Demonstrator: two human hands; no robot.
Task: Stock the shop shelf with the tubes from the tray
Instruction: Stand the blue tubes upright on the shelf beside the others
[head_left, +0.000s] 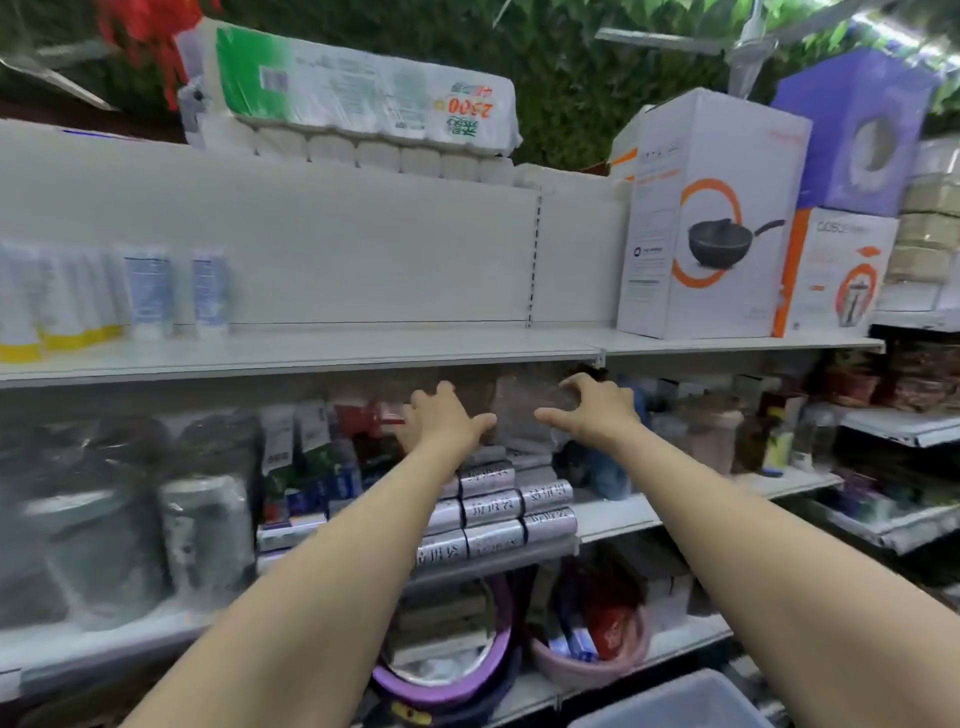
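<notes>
Several white tubes (150, 293), some with yellow caps and some with blue labels, stand at the left end of the upper white shelf (415, 345). Both my arms reach forward below that shelf. My left hand (441, 418) and my right hand (592, 410) are spread apart with fingers loosely bent, a clear plastic packet (524, 410) between them on the second shelf. Neither hand plainly grips anything. A corner of a grey tray (680, 701) shows at the bottom right; its contents are hidden.
A toilet-roll pack (353, 98) lies on top of the shelving. Boxed cookware (711, 218) fills the upper shelf's right end. Silver rolls (493, 506), bags and jars crowd the second shelf; basins (447, 670) sit lower down.
</notes>
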